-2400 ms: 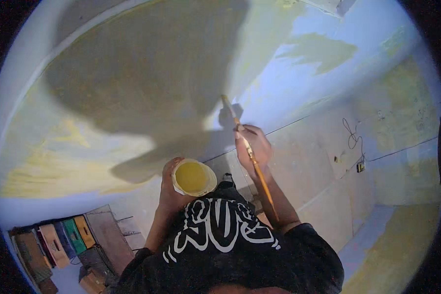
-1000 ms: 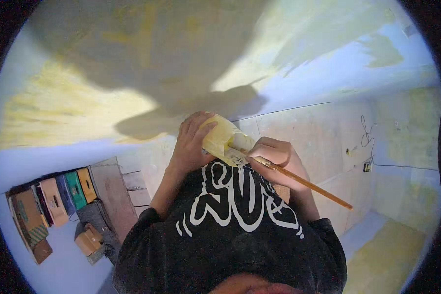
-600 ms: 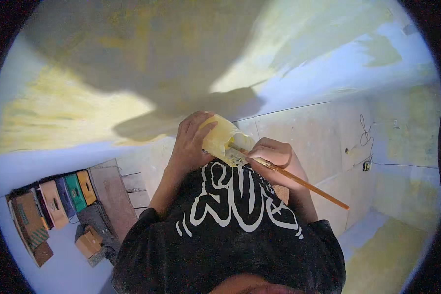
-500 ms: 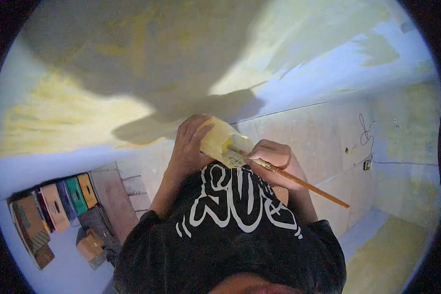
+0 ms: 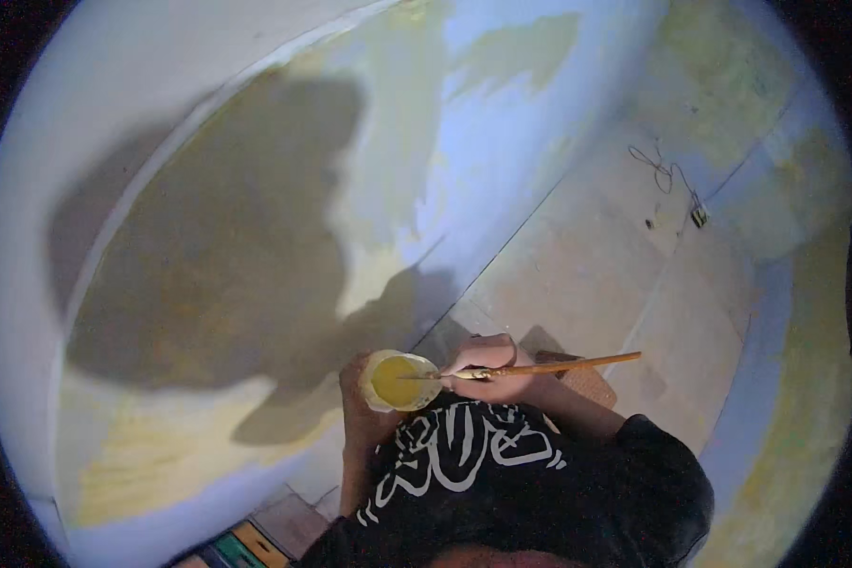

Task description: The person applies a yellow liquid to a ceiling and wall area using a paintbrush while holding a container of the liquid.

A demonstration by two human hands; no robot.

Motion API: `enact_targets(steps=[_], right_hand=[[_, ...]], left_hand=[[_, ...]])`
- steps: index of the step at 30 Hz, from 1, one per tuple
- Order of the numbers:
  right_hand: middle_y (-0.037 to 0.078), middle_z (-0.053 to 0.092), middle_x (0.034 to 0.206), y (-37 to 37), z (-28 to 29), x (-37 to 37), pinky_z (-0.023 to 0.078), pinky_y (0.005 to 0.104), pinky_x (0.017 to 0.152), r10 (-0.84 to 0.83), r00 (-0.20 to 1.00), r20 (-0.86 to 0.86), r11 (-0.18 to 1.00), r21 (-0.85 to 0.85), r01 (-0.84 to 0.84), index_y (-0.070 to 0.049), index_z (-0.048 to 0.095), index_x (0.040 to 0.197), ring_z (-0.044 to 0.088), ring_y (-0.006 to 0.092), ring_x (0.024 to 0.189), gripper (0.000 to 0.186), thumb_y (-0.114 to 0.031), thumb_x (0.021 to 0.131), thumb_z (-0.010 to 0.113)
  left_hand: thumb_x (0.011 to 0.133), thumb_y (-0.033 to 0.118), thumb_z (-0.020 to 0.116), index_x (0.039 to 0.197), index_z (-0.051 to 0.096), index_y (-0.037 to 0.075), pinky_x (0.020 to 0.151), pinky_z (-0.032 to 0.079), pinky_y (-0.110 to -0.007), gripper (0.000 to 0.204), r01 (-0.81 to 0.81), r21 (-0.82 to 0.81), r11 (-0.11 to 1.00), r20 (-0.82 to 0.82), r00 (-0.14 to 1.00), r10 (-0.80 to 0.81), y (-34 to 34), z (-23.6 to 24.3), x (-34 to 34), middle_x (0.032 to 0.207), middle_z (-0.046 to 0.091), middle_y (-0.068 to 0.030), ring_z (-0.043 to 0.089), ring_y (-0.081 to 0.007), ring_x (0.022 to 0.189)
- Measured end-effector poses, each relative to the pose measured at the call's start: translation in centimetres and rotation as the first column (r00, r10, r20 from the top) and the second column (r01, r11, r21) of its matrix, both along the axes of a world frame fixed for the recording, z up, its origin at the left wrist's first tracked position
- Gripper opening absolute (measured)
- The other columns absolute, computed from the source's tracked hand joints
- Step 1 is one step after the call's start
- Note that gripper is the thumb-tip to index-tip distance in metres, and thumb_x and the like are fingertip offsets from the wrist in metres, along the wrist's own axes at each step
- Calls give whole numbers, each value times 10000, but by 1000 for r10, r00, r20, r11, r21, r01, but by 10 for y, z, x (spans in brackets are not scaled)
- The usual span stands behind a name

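Note:
My left hand (image 5: pixel 354 386) is wrapped round a pale cup-like container (image 5: pixel 368 389), which has yellow paint (image 5: pixel 395 381) inside. Its mouth now faces up toward the camera. My right hand (image 5: pixel 490 367) grips a paintbrush (image 5: pixel 577 363) low on its long wooden handle, close to the container's rim. The brush's tip end reaches over the yellow paint, while the handle sticks out to the right. Whether the bristles touch the paint, I cannot tell. In front of my hands is a wall (image 5: pixel 393 104) with uneven yellow-green strokes over pale blue.
A large shadow (image 5: pixel 218 246) covers much of the wall. On the floor (image 5: pixel 559 256) at the right lie a dark cord (image 5: pixel 667 175) and a small box-like device (image 5: pixel 699 217). A brown woven-looking object (image 5: pixel 589 384) is beyond my right forearm. Colored bins (image 5: pixel 256 543) stand at the lower left.
The view has turned, bringing more of the wall and right side in. The container has tipped from sideways-facing to mouth up, showing its paint. The brush handle now lies nearly level.

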State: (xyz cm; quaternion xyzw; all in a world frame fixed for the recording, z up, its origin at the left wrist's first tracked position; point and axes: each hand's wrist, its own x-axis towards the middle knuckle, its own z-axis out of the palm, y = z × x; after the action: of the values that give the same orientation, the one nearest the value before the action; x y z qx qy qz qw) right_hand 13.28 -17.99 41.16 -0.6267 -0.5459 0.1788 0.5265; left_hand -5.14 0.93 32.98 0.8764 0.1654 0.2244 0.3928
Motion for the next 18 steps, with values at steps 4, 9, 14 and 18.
enact_targets(steps=[4, 9, 14, 18], right_hand=[[68, 679, 734, 7, 13, -20, 477, 337, 572, -47, 994, -101, 996, 66, 54, -49, 701, 853, 654, 190, 637, 104, -79, 883, 796], [16, 646, 696, -4, 0, 5, 411, 286, 518, -27, 997, -69, 993, 109, 34, -56, 706, 913, 569, 84, 593, 71, -87, 922, 768], [-6, 641, 675, 2, -6, 26, 409, 272, 503, -56, 955, -291, 986, 132, 98, -49, 704, 878, 553, 59, 571, 129, -134, 933, 783], [100, 742, 813, -32, 38, 39, 518, 275, 559, -73, 844, -531, 997, -16, 76, 18, 711, 915, 680, 134, 649, 103, -74, 960, 719]], left_hand=[[600, 336, 996, 1339, 461, 60, 1069, 408, -495, 954, 31, 33, 999, -80, 996, -28, 18, -3, -8, 1299, 548, -166, 542, -348, 1237], [672, 344, 968, 1399, 446, 15, 1067, 411, -524, 953, 61, -76, 995, 75, 996, -55, 10, -31, 14, 1336, 515, -216, 514, -406, 1263], [652, 326, 976, 1404, 413, 12, 1053, 423, -482, 991, 56, -229, 972, 59, 997, -43, 0, 16, 35, 1317, 541, -185, 537, -346, 1243], [636, 297, 983, 1406, 391, 14, 1061, 427, -478, 1012, 5, -170, 985, 58, 998, 4, -28, 11, 48, 1317, 539, -182, 545, -339, 1244]])
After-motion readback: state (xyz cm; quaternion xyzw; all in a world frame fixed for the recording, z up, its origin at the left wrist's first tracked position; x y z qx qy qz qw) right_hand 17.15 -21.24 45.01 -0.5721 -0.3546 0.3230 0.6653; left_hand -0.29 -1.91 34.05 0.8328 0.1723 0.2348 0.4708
